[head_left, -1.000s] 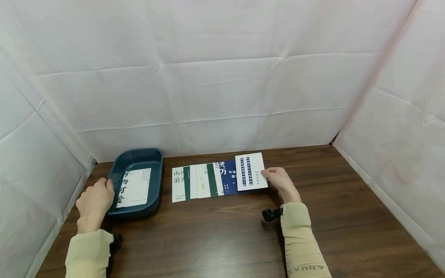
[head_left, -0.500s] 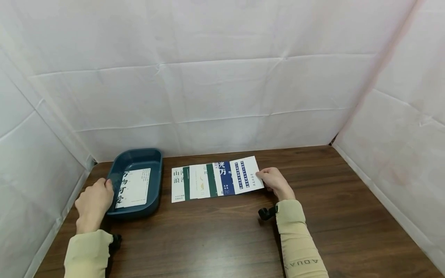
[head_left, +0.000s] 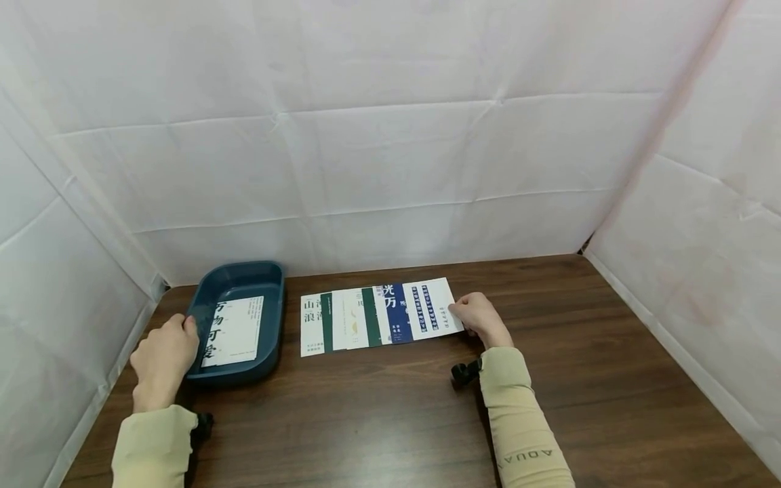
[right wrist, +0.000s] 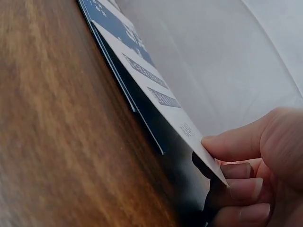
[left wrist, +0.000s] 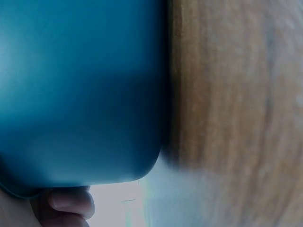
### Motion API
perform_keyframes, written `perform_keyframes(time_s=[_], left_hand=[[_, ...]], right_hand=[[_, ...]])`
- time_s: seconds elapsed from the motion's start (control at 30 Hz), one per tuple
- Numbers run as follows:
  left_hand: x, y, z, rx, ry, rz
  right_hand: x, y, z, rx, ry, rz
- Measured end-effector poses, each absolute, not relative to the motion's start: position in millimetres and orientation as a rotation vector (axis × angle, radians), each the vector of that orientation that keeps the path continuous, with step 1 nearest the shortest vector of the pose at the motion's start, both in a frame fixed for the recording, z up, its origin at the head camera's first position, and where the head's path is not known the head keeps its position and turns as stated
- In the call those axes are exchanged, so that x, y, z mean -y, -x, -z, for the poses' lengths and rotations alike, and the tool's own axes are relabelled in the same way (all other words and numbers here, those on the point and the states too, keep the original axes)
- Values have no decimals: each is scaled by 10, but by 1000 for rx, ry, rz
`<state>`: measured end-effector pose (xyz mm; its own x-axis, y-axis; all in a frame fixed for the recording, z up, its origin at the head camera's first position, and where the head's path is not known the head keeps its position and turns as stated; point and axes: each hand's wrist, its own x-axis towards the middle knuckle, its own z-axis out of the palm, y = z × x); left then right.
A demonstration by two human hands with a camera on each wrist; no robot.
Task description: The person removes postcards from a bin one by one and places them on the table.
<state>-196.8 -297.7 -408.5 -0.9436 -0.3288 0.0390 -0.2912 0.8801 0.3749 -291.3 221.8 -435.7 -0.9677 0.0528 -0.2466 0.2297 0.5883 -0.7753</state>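
My right hand pinches the right edge of a white card with two dark-blue bands of characters. In the right wrist view this card tilts, its held edge raised above the table. Its left part overlaps a dark-blue card. That one ends a fanned row of white, green and blue cards. At the left, my left hand grips the side wall of a dark teal tray, fingertips curled under the rim in the left wrist view. Inside the tray lies a white card with large black characters.
The brown wooden table carries everything. White cloth walls stand along its back edge and on both sides. A black wrist camera sits at the right cuff.
My right hand has moved left and slightly down with the white card, laying it over more of the dark-blue card. The left hand and tray have stayed nearly still.
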Motion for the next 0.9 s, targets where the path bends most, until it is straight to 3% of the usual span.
perform_keyframes(time_s=[0.9], left_hand=[[2983,1965,4095,2926,-446,558]], right_hand=[[-2191,2929,4348,-2783,-344,1172]])
